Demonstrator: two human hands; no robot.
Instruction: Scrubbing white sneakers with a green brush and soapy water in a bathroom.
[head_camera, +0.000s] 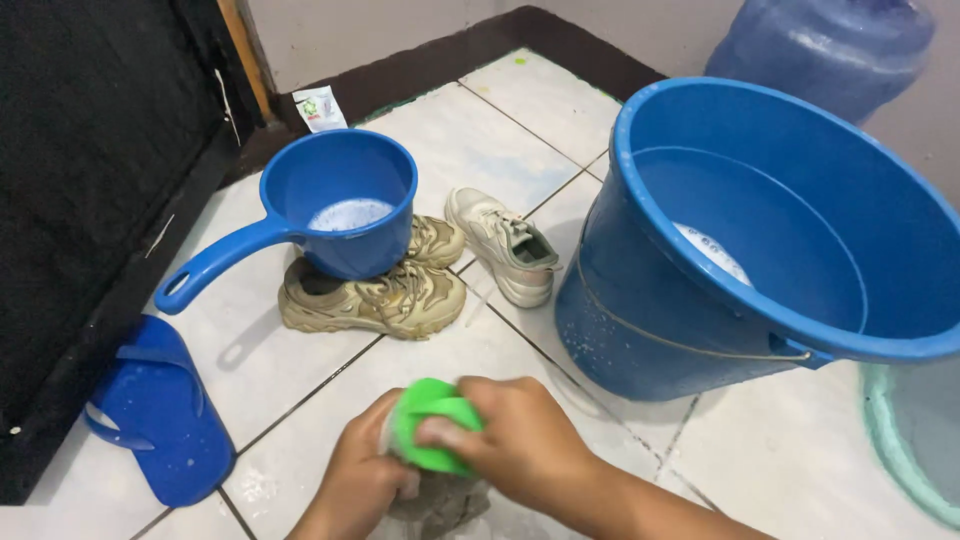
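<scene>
A big blue bucket (760, 240) stands on the white tiled floor (250, 350) at the right, some water in its bottom. Left of it a blue dipper (330, 215) with soapy water rests on two beige shoes (372, 297), a third shoe (505, 245) lying just beside them; a blue sandal (160, 410) sits at the far left. The scrubbing step looks to be in hand: the right hand (520, 440) is clamped around a green brush (432, 425), pressed onto a shoe (440, 500) that the left hand (360, 480) grips from below, at the bottom centre. That shoe looks grey, wet and mostly hidden. Going on probably calls for firm strokes with a steady hold
</scene>
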